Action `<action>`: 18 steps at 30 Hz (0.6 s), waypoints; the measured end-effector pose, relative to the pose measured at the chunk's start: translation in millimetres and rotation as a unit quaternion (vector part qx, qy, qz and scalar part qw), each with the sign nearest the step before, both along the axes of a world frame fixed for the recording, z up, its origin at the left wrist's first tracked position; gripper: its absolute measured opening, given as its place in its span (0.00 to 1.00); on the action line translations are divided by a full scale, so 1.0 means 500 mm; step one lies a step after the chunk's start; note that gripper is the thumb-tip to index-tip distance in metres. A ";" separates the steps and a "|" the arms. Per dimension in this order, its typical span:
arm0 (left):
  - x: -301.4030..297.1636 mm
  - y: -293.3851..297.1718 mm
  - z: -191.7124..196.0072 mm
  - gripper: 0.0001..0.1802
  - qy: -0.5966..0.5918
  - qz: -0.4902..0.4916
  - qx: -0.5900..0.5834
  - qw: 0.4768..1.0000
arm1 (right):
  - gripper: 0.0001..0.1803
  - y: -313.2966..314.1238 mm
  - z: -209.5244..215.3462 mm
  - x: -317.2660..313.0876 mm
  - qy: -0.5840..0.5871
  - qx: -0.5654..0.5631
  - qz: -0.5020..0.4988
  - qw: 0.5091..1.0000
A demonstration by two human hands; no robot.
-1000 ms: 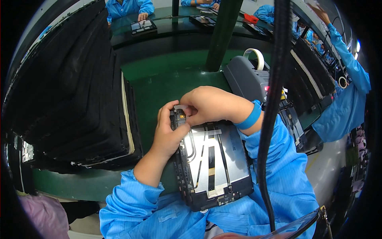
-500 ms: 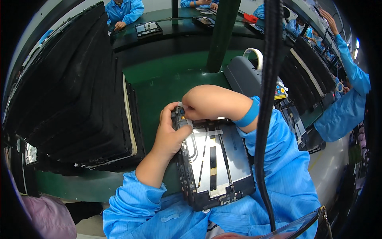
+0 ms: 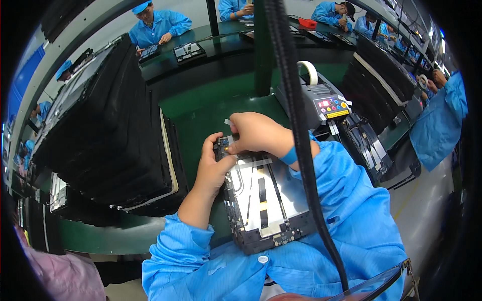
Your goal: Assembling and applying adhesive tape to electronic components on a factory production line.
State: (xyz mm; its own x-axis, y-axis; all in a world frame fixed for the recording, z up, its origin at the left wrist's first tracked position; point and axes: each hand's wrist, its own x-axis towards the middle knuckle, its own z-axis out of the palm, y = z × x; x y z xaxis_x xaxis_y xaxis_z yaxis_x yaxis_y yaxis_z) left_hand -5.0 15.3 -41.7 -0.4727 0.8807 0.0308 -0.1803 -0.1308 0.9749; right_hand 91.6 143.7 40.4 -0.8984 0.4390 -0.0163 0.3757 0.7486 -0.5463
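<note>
Open device (image 3: 248,193) sits at the counter's (image 3: 201,110) near edge. Left hand (image 3: 208,170) clamps its far-left corner; right hand (image 3: 257,131) pinches a pale strip (image 3: 228,122) there. Should work best with corner braced, strip straight, light touch around small components.

The scene is lit quite brightly by a white, rather cool light, and at the upper right rim a lamp (image 3: 443,46) is seen as an overexposed spot. The hardest glare is thrown back by the silver plate (image 3: 246,200), where some detail is washed out. On the green surface (image 3: 201,108) only a soft sheen is shown, while the black stack (image 3: 113,125) is sunk in shadow. Straight edges are bent by the fisheye lens (the corners are lost in blackness). The near cable (image 3: 299,125) is rendered a little soft.
</note>
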 end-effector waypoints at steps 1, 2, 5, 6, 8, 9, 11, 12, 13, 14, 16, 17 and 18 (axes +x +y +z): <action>0.005 -0.002 0.008 0.35 -0.001 0.001 -0.006 1.000 | 0.24 0.005 -0.009 -0.005 0.004 0.001 -0.005 1.000; 0.008 -0.001 0.012 0.35 0.008 -0.003 -0.007 1.000 | 0.23 0.010 -0.016 -0.008 0.009 0.002 -0.010 1.000; -0.007 -0.011 -0.007 0.37 0.007 0.013 -0.002 1.000 | 0.22 0.004 -0.023 -0.021 0.008 -0.002 -0.024 1.000; -0.009 -0.012 -0.009 0.37 0.014 0.011 -0.002 1.000 | 0.20 0.004 -0.026 -0.013 0.039 0.012 -0.012 0.999; -0.015 -0.019 -0.015 0.38 0.084 0.041 -0.024 0.995 | 0.16 -0.001 -0.028 0.020 0.120 0.000 -0.007 0.993; -0.034 -0.028 -0.036 0.39 0.311 0.107 -0.023 0.944 | 0.14 -0.014 -0.022 0.048 0.134 -0.014 -0.005 0.991; 0.013 -0.070 0.023 0.37 0.435 0.137 -0.003 0.890 | 0.11 -0.055 -0.009 0.123 0.151 -0.025 0.032 0.988; 0.042 -0.089 0.063 0.36 0.544 0.161 0.020 0.823 | 0.10 -0.080 -0.001 0.166 0.151 -0.020 0.061 0.987; 0.061 -0.107 0.085 0.33 0.564 0.120 0.041 0.816 | 0.12 -0.102 -0.001 0.197 0.156 -0.036 0.109 0.981; 0.081 -0.122 0.108 0.30 0.582 0.077 0.061 0.808 | 0.15 -0.122 0.000 0.225 0.160 -0.052 0.154 0.974; 0.121 -0.130 0.139 0.11 0.512 -0.021 0.130 0.849 | 0.14 -0.149 0.000 0.257 0.151 -0.075 0.152 0.974; 0.138 -0.135 0.148 0.09 0.528 -0.022 0.114 0.841 | 0.13 -0.150 -0.003 0.270 0.158 -0.069 0.137 0.975; 0.151 -0.137 0.153 0.08 0.544 -0.022 0.099 0.833 | 0.13 -0.151 -0.007 0.278 0.159 -0.070 0.137 0.975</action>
